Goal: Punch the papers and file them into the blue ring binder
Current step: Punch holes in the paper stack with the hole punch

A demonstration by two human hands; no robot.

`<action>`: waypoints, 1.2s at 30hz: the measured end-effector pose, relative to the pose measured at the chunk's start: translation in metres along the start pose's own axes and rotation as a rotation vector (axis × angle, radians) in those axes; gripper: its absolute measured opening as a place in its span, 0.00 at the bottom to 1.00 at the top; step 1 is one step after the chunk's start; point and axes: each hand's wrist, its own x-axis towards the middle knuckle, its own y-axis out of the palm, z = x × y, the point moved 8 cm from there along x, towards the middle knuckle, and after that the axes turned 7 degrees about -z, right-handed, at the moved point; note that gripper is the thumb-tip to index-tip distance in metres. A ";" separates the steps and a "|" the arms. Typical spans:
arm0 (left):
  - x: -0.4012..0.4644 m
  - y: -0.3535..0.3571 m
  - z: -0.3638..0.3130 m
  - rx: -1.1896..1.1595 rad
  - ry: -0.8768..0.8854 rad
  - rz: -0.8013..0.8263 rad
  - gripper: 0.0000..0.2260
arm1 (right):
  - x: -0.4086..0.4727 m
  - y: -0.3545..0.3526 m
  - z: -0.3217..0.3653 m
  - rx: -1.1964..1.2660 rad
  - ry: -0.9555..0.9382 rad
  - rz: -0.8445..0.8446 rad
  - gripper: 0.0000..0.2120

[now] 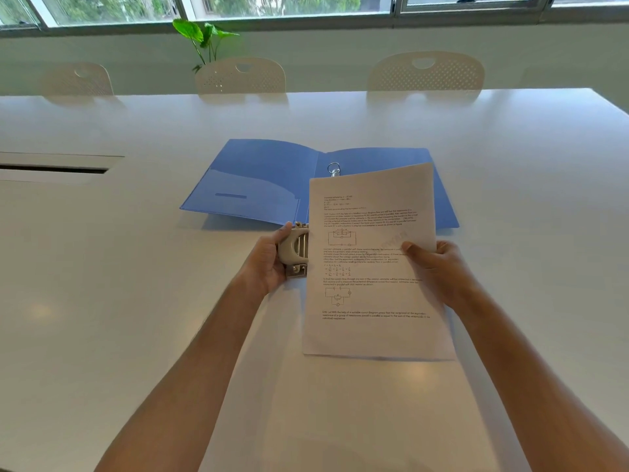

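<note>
Two hands (269,264) (439,270) on punch (294,250) and printed papers (371,267), text illegible.

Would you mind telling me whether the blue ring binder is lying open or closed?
Open. The blue ring binder lies spread flat on the table, both inside covers facing up, with its metal ring exposed at the spine.

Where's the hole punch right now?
Head view, centre: the hole punch is gripped by the left hand, against the papers' left edge, just in front of the blue ring binder.
</note>
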 end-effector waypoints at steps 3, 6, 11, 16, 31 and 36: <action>0.001 0.001 0.001 0.003 0.003 0.007 0.12 | 0.000 0.002 0.000 -0.008 -0.005 -0.004 0.05; 0.001 0.000 0.001 0.003 0.013 0.005 0.12 | 0.001 -0.001 0.002 -0.064 -0.032 -0.028 0.06; 0.002 -0.002 0.001 0.005 0.066 0.003 0.15 | 0.003 -0.008 0.013 -0.141 -0.110 -0.072 0.07; 0.005 -0.006 0.003 -0.022 0.052 0.004 0.22 | 0.004 -0.006 0.011 -0.152 -0.080 -0.062 0.07; 0.016 -0.008 0.006 -0.044 -0.019 0.041 0.22 | 0.000 0.004 0.035 -0.203 -0.069 -0.038 0.06; 0.016 -0.009 0.005 -0.038 -0.005 0.025 0.25 | 0.001 0.003 0.041 -0.327 -0.104 -0.118 0.07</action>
